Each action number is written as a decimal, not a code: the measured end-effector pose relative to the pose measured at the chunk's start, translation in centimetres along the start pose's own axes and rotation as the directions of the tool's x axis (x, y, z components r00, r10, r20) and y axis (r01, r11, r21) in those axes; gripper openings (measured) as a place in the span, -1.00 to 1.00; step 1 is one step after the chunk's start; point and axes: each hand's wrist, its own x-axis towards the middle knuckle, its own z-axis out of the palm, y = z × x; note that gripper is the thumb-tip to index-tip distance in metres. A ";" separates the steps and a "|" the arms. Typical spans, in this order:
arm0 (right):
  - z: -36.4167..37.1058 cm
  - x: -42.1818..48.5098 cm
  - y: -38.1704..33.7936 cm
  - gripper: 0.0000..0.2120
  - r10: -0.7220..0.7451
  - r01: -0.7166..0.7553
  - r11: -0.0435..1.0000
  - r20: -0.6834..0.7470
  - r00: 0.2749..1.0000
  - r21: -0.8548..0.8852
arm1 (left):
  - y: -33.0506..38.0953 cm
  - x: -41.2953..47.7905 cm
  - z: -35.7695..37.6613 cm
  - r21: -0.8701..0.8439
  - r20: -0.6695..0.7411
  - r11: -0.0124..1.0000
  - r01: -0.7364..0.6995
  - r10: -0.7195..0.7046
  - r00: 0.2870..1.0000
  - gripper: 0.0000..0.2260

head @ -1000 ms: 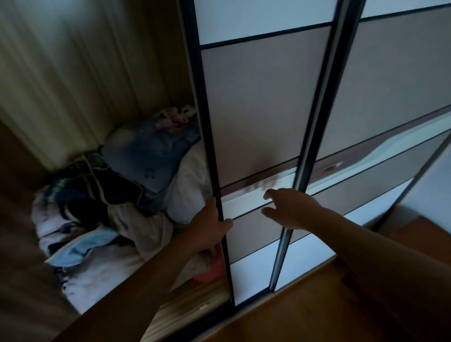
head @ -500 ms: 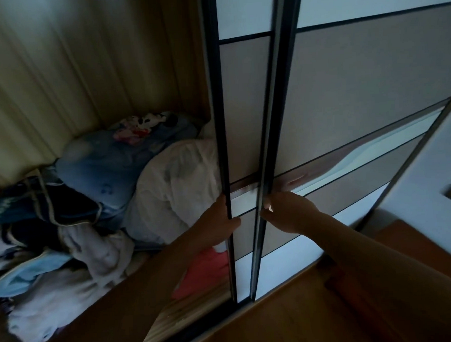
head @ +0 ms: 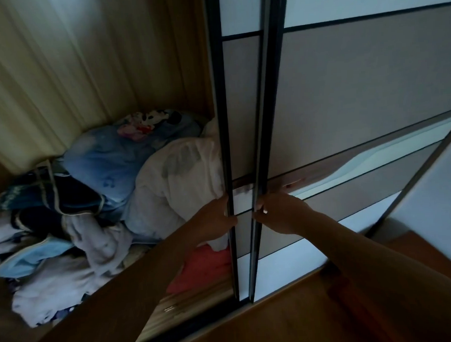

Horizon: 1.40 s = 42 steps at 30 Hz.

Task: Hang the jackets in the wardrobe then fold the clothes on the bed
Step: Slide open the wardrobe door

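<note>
The wardrobe stands open on its left side. Its sliding door has a dark frame and beige and white panels. My left hand grips the left edge of that door. My right hand presses flat on the edge of the neighbouring door, fingers closed against its frame. Inside on the wardrobe floor lies a heap of clothes: a white bundle, a blue cartoon-print piece, dark navy fabric and a red item. No jacket is in either hand.
The wardrobe's beige inner wall rises behind the heap. A wooden floor lies under my arms. At the far right stands a white panel with a dark handle recess.
The left sliding door has moved right, almost overlapping the neighbouring door. More of the wardrobe interior and clothes heap is uncovered. Both hands travelled right with it.
</note>
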 end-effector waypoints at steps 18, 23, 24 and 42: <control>2.2 4.4 -15.8 -0.54 -0.396 0.393 0.918 0.161 0.904 0.049 | -8.5 -16.2 -9.7 0.182 -0.206 0.871 0.456 -0.420 0.884 -0.53; 2.8 3.7 -19.7 -0.52 -0.451 0.450 0.892 0.176 0.875 0.046 | -9.7 -20.0 -11.4 0.199 -0.237 0.843 0.499 -0.453 0.860 -0.53; 3.1 3.5 -20.2 -0.52 -0.456 0.457 0.889 0.173 0.873 0.038 | -9.9 -20.4 -11.5 0.201 -0.237 0.839 0.505 -0.459 0.857 -0.50; 13.6 -0.8 -35.6 -0.65 -0.581 0.637 0.769 0.359 0.730 -0.050 | -18.4 -38.2 -11.0 0.068 -0.346 0.747 0.662 -0.604 0.718 -0.59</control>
